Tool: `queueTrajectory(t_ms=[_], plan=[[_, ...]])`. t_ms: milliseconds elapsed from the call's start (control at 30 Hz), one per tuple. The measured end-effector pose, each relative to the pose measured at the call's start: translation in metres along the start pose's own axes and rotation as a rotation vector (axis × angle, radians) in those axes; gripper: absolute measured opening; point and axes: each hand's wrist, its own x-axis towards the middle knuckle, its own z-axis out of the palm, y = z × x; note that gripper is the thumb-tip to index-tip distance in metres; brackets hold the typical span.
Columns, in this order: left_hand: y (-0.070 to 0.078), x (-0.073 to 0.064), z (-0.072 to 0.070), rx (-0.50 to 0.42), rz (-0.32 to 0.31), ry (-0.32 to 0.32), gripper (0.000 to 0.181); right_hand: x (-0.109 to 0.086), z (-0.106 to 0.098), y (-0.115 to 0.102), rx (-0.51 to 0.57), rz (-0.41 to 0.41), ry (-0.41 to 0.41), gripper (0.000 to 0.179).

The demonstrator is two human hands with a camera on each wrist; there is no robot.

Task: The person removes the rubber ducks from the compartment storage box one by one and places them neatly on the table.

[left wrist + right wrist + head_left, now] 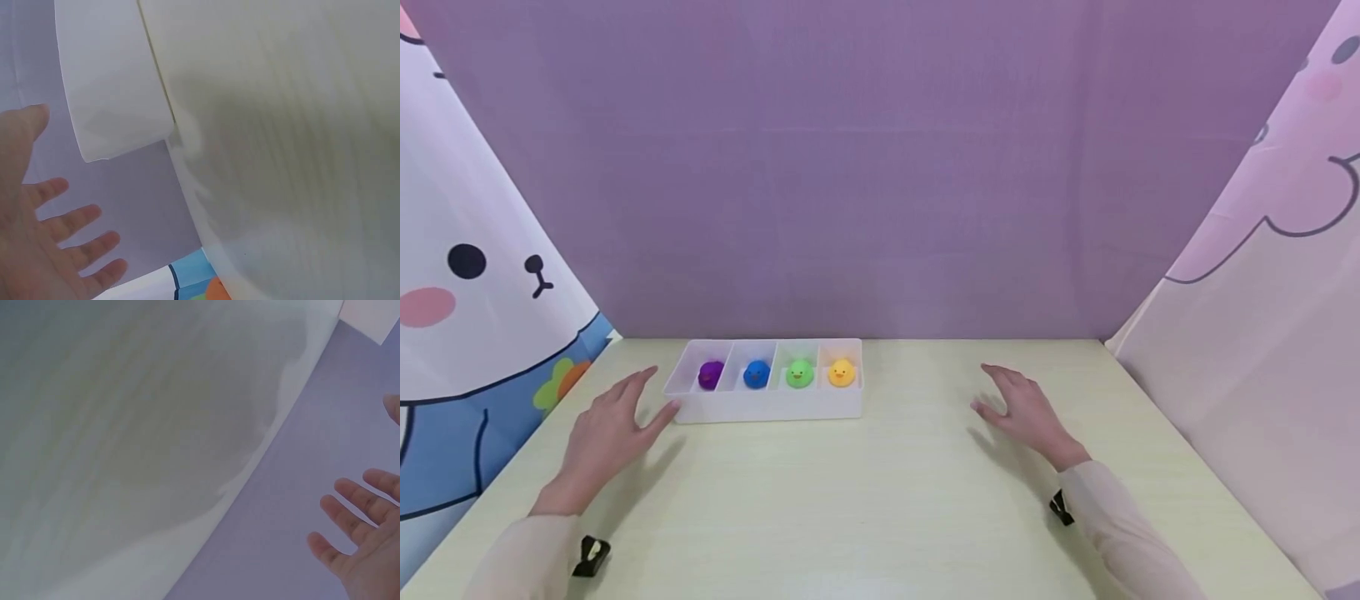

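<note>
A white divided tray stands at the back of the table, left of centre. Each of its compartments holds one small rubber duck: purple, blue, green and yellow. My left hand hovers beside the tray's left end, fingers spread and holding nothing. In the left wrist view its thumb is apart from the white tray wall. Farther right, my right hand is held over the table with extended fingers and nothing in it. Its fingers are separated in the right wrist view.
The pale wooden table ends at a purple cloth backdrop. Printed cartoon cloths hang on the left and right sides. Dark clips show under both sleeves.
</note>
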Motion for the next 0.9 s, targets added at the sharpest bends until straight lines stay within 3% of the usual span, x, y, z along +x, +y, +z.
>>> queueTrajectory(t_ms=[600,900], plan=[[0.001,0.015,-0.003,-0.065,-0.044,-0.039,0.065,0.031,0.022,-0.046,0.07,-0.076,-0.005,0.055],[0.002,0.023,-0.004,-0.104,-0.034,-0.01,0.06,0.048,0.032,-0.068,0.124,-0.101,-0.001,0.053]])
